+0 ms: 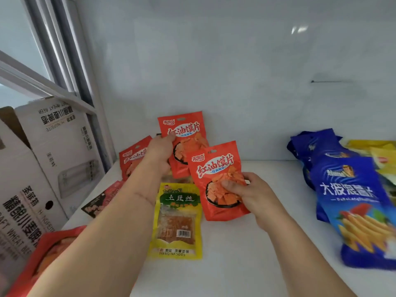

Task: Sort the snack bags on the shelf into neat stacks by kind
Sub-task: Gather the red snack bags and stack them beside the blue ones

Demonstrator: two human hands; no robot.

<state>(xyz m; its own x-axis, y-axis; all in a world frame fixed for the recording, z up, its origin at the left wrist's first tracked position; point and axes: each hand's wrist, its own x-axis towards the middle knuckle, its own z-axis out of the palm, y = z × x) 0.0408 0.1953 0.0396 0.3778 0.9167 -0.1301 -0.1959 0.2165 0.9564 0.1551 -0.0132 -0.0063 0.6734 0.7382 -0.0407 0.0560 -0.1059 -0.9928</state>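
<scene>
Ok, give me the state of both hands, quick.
Left hand: grips the rear red snack bag, thumb on its front.
Right hand: grips the front red snack bag.

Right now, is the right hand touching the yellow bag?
Apart. The head view shows the right hand gripping a red bag, with that bag and bare shelf between it and the yellow bag.

Glossy plastic snack bags [216, 181] lie on a smooth white shelf [246, 254] beside matt cardboard boxes [57, 146].
</scene>
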